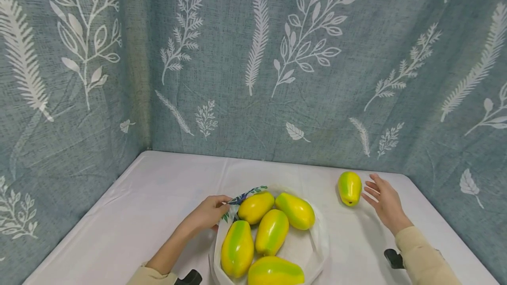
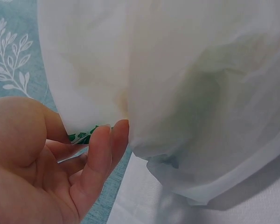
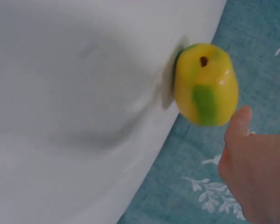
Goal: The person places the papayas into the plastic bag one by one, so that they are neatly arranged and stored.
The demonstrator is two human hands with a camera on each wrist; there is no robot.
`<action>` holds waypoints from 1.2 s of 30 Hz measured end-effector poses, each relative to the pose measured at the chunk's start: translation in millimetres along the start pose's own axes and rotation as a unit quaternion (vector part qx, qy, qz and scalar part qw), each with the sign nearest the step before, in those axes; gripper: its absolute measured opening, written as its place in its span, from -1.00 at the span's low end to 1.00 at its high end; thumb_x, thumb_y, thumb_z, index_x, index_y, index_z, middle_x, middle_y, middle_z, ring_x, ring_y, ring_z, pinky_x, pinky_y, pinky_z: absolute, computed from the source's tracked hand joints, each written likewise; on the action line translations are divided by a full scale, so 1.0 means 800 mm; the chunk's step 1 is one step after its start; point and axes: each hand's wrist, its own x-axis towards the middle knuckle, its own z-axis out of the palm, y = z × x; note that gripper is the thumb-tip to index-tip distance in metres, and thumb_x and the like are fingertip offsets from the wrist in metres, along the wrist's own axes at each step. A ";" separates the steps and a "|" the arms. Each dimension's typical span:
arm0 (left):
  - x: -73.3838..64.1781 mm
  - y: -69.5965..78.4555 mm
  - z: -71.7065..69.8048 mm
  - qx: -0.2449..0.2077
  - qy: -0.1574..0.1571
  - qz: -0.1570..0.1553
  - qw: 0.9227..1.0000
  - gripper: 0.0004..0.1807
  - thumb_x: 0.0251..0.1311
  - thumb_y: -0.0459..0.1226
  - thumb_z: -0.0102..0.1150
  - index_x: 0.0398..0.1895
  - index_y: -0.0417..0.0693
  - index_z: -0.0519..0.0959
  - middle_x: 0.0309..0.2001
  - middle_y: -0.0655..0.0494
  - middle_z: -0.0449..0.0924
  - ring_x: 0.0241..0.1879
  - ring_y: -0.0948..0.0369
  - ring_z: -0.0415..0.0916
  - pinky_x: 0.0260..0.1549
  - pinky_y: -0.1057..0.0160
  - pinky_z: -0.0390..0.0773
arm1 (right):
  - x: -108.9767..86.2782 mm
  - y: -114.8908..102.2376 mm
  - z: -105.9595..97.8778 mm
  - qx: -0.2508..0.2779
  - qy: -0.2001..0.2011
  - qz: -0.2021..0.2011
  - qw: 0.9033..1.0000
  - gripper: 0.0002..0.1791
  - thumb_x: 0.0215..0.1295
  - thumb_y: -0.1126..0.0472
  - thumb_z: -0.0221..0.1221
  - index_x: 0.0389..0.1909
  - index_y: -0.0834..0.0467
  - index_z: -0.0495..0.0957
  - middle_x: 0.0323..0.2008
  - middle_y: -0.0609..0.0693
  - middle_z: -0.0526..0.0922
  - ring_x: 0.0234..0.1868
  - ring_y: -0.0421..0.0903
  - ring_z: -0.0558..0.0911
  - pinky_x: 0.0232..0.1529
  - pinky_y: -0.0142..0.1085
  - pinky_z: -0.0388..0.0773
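Note:
A white bag (image 1: 322, 239) stands open at the table's front middle, with several glossy yellow-and-green papayas (image 1: 272, 232) inside. My left hand (image 1: 211, 212) pinches its left rim, where a leaf-printed edge (image 1: 253, 191) is folded over. The left wrist view shows the thin bag (image 2: 177, 70) close up, its printed edge between my thumb and fingers (image 2: 99, 151). One more papaya (image 1: 350, 188) lies alone at the back right of the table. Beside it on the right is my right hand (image 1: 386, 201), fingers spread and relaxed, holding nothing. From the right wrist, this papaya (image 3: 207, 86) appears just beyond a fingertip.
A white cloth covers the table (image 1: 158, 197). Blue-grey curtains (image 1: 237, 122) with white leaf prints hang behind it and along both sides. Dark wrist-worn pieces (image 1: 393, 258) show near both sleeves.

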 end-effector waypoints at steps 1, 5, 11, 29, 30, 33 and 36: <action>0.000 0.000 0.000 -0.001 -0.001 0.000 1.000 -0.67 0.37 -0.38 -0.06 0.15 -0.26 0.47 -0.19 -0.07 0.56 -0.42 0.16 0.54 -0.51 0.16 0.61 | 0.003 0.002 -0.002 -0.005 0.013 0.003 1.000 -0.12 0.36 -0.25 -0.08 0.49 0.17 -0.13 0.18 0.05 0.20 0.23 -0.02 0.24 0.22 -0.26 0.30; 0.001 0.000 0.000 -0.003 -0.004 0.002 1.000 -0.68 0.39 -0.38 -0.09 0.14 -0.26 0.48 -0.23 -0.03 0.56 -0.43 0.16 0.54 -0.51 0.17 0.61 | 0.011 0.010 -0.012 -0.016 0.044 0.014 0.999 -0.07 0.37 -0.25 -0.11 0.50 0.18 -0.26 0.31 0.15 0.07 0.35 0.07 0.12 0.24 -0.23 0.26; 0.000 0.000 0.000 -0.005 -0.008 0.004 1.000 -0.68 0.39 -0.38 -0.11 0.14 -0.26 0.48 -0.29 0.00 0.55 -0.46 0.17 0.53 -0.51 0.17 0.61 | 0.021 0.018 -0.023 -0.008 0.067 0.033 0.997 -0.10 0.40 -0.23 -0.17 0.50 0.17 -0.32 0.41 0.23 -0.08 0.39 0.12 0.04 0.27 -0.20 0.23; 0.000 -0.001 0.001 -0.003 -0.002 -0.003 1.000 -0.68 0.38 -0.38 -0.08 0.14 -0.25 0.48 -0.22 -0.04 0.56 -0.41 0.16 0.54 -0.49 0.16 0.62 | 0.040 0.028 -0.038 -0.042 0.026 0.070 0.996 0.00 0.37 -0.28 -0.20 0.44 0.23 -0.53 0.45 0.31 -0.34 0.44 0.22 -0.15 0.33 -0.05 0.05; 0.000 -0.001 0.000 -0.003 -0.003 -0.002 1.000 -0.68 0.38 -0.38 -0.08 0.14 -0.25 0.48 -0.24 -0.03 0.56 -0.41 0.16 0.54 -0.49 0.16 0.62 | 0.041 0.028 -0.038 -0.047 0.026 0.070 0.996 0.01 0.37 -0.29 -0.19 0.44 0.25 -0.52 0.45 0.32 -0.34 0.44 0.23 -0.15 0.33 -0.04 0.05; 0.000 0.000 0.000 -0.003 -0.004 0.000 1.000 -0.68 0.39 -0.38 -0.10 0.13 -0.25 0.49 -0.28 0.01 0.56 -0.42 0.17 0.53 -0.50 0.16 0.61 | 0.042 0.027 -0.037 -0.056 0.020 0.071 0.996 0.01 0.37 -0.28 -0.20 0.44 0.25 -0.51 0.45 0.32 -0.35 0.44 0.23 -0.16 0.33 -0.05 0.05; -0.001 0.001 0.000 -0.001 -0.003 0.001 1.000 -0.68 0.39 -0.37 -0.11 0.13 -0.24 0.50 -0.29 0.02 0.55 -0.42 0.18 0.52 -0.49 0.16 0.61 | 0.045 0.026 -0.035 -0.057 0.009 0.067 0.996 -0.01 0.38 -0.26 -0.17 0.46 0.24 -0.48 0.45 0.32 -0.37 0.44 0.23 -0.17 0.33 -0.04 0.05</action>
